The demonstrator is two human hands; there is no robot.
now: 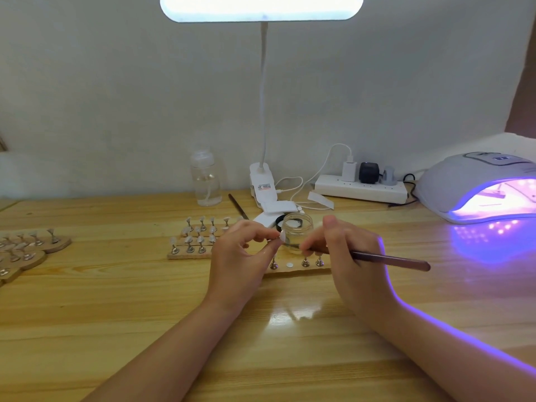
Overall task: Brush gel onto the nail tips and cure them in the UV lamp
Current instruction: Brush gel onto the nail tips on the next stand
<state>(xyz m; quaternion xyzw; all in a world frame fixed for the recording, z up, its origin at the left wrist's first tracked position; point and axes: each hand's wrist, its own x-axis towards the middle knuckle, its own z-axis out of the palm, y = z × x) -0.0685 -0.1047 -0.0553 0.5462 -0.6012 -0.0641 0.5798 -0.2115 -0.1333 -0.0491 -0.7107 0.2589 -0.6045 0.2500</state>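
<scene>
While the left hand (242,250) curls its fingers (262,232) inward and pinches a small stand carrying a pale nail tip (282,235) between thumb and fingertips, the right hand (346,250) grips a dark-handled brush (385,259), its fingers closed round the shaft near the bristle end. The bristles lie against the nail tip, just in front of a small open glass jar (297,227) whose black lid (279,222) sits beside it. Both hands hover over a wooden strip (293,269) on the tabletop (145,300); the strip bears several metal stands and one bare round disc.

Behind the left hand, more wooden strips (191,242) hold rows of nail tips on stands, and a further cluster (26,249) lies at the far left. The UV lamp (478,187) stands at the right edge, lit violet inside, casting purple light across the wood and along the right forearm. Its top panel has a display, too blurred to read.

At the back stand a clear pump bottle (205,181), a white clip-on desk lamp (261,8) and a white power strip (361,188) with plugs in it. A label with red and dark print (265,187) shows on the lamp's clip, but the writing is too small to make out.
</scene>
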